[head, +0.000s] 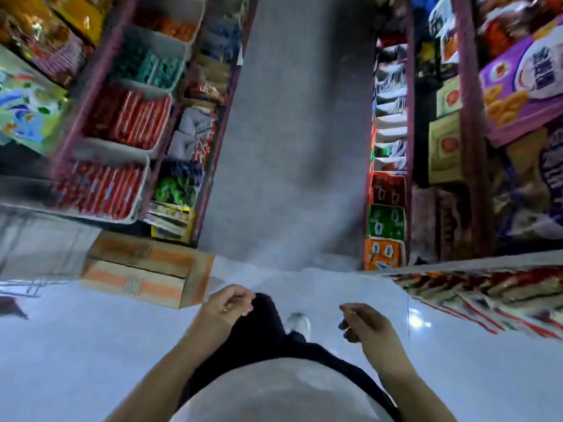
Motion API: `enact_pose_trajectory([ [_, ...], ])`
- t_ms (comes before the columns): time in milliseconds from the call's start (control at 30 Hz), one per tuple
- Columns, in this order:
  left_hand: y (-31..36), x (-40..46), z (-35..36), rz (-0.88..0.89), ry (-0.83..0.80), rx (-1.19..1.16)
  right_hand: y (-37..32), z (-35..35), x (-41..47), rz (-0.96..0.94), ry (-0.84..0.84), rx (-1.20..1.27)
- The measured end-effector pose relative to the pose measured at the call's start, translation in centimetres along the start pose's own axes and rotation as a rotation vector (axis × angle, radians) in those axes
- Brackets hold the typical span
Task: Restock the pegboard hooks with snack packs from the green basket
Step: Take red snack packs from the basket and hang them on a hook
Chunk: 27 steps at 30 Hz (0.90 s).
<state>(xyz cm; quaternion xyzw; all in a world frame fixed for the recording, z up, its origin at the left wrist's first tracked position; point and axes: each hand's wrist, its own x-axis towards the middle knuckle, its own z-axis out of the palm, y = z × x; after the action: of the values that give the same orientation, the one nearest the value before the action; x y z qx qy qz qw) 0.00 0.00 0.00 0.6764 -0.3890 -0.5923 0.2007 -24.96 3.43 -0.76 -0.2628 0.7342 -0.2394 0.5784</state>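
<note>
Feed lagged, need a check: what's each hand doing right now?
Left hand: fingers loosely curled, holding nothing.
Right hand: fingers loosely curled, nothing visibly held.

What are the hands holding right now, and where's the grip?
Nothing. The left hand and right hand are both loosely curled and empty, with no snack pack in either.

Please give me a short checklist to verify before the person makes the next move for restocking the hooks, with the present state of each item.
1. Left hand free to pick: ok, loosely curled, holding nothing.
2. Right hand free: ok, no pack visible in it.
3. Green basket located: not ok, not in view.
4. Pegboard hooks located: cannot tell, the shelves are blurred.
5. Path ahead clear: ok, the grey aisle floor is bare; cardboard boxes stand at the left side.
6. Footing: ok, one white shoe on the pale floor.
</note>
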Motion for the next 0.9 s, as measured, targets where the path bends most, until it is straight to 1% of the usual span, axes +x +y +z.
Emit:
enact_pose_trajectory([
  [133, 1.7, 2.3, -1.7, 0.036, 0.034, 0.084, -4.2, 1.1, 2.3, -0.12, -0.062, 0.017],
  [267, 3.1, 5.9, -4.0, 0.096, 0.118, 0.065, -9.9, 3.0, 5.8, -0.215, -0.112, -0.005],
  [333, 4.7, 9.2, -5.5, 0.1, 0.135, 0.071, -13.2, 4.0, 8.1, -0.24, -0.102, -0.007],
  [400, 7.0, 12.9, -7.0, 0.105, 0.137, 0.084, -16.0, 5.0, 10.4, -0.223, -0.09, 0.003],
  [533, 13.4, 20.4, -9.7, 0.112, 0.037, 0.081, -21.0, 6.2, 14.3, -0.168, -0.09, 0.023],
  [700, 22.5, 28.8, -10.7, 0.202, -0.066, 0.129, -26.8, 5.5, 19.9, -0.127, 0.014, 0.032],
  [833, 29.3, 36.1, -10.6, 0.242, -0.15, 0.189, -31.9, 4.1, 26.5, -0.127, 0.072, 0.051],
  [900, 32.6, 40.6, -10.4, 0.281, -0.145, 0.22, -35.2, 3.2, 31.0, -0.138, 0.1, 0.07],
])
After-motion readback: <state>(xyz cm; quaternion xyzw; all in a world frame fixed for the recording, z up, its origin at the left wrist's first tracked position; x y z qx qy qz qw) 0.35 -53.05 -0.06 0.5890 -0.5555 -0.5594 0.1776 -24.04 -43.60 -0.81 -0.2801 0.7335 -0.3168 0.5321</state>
